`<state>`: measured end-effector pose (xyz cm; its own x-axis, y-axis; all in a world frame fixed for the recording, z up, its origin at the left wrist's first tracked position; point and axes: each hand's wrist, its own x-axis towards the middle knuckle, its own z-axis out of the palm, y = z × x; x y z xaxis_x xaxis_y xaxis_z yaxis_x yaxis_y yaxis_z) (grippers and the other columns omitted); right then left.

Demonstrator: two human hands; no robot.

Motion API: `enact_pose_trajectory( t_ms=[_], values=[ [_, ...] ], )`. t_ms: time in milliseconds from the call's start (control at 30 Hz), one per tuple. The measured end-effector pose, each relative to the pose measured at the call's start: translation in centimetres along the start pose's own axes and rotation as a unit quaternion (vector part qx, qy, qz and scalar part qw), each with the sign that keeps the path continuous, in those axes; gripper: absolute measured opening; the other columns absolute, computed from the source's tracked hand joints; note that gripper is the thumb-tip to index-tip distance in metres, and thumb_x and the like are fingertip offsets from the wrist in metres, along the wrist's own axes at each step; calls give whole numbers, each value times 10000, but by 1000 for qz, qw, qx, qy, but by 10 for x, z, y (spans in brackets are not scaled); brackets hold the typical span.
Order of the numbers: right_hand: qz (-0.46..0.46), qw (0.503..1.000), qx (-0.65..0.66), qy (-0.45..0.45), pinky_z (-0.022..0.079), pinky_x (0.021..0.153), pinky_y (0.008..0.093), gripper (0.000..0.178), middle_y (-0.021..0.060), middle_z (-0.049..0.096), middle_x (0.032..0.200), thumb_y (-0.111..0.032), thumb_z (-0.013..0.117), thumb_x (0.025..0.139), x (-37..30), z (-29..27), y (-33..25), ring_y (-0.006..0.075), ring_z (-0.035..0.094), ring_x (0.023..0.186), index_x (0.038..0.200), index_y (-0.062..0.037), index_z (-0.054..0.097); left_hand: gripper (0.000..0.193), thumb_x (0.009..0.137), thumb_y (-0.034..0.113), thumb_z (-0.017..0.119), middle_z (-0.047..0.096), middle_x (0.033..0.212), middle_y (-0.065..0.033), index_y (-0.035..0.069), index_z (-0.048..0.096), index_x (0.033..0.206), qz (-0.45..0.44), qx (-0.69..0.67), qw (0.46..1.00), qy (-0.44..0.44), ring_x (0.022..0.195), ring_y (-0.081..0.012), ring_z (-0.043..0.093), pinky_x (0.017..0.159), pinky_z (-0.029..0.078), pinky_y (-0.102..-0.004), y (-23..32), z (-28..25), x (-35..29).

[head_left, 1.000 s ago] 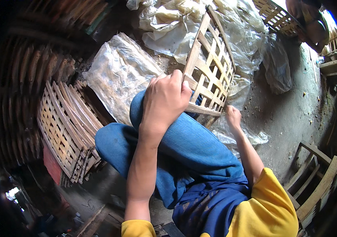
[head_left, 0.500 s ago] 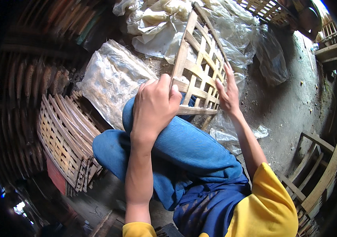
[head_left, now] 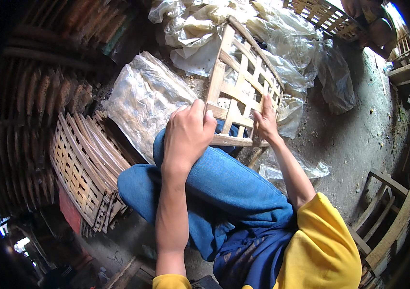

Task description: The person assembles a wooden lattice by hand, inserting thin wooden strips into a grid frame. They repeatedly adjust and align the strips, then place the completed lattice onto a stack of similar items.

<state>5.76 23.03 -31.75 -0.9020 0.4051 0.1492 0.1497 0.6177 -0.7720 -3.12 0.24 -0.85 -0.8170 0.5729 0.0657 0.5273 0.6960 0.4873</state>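
A woven bamboo tray [head_left: 216, 76] with a wooden frame and an open lattice stands tilted over my knees. My left hand [head_left: 187, 139] is closed around its near left corner, thumb over the rail. Against the lattice's right side rests my right hand [head_left: 267, 123], its fingers stretched out and its thumb apart, gripping nothing. Part of the lower rail lies over the blue jeans [head_left: 234, 178]. The far side of the tray and my left fingertips are hidden.
Several similar woven trays [head_left: 82, 168] lean in a stack at the left. Crumpled plastic sheeting [head_left: 291, 53] and a folded plastic sheet [head_left: 145, 91] lie ahead. A wooden frame [head_left: 392, 226] stands at the right. Another person [head_left: 376, 26] is at the far right, near a woven tray [head_left: 327, 17].
My right hand has shifted left and down, from beside the tray's right edge onto the lattice. The tray has turned slightly, its right side swinging outward. My left hand keeps its hold.
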Motion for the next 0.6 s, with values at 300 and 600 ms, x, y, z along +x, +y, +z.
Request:
enact_pose_trajectory(
  t_ms=[300, 600],
  values=[
    [340, 934, 99, 54, 504, 1004, 357, 480, 163, 715, 1220, -360, 668, 964, -78, -44, 81, 240, 675, 1140, 1302, -21, 646, 190, 898, 147, 608, 595, 755, -252, -18, 533, 841, 39, -49, 998, -1, 794, -465, 599, 726, 457, -539, 19, 6, 1],
    [187, 969, -112, 115, 542, 825, 402, 452, 125, 741, 984, -485, 738, 876, 125, -88, -19, 261, 712, 911, 997, -51, 704, 181, 883, 150, 617, 594, 743, -249, -10, 543, 842, 50, -46, 998, 6, 770, -457, 599, 730, 465, -534, 17, 3, 5]
  ],
)
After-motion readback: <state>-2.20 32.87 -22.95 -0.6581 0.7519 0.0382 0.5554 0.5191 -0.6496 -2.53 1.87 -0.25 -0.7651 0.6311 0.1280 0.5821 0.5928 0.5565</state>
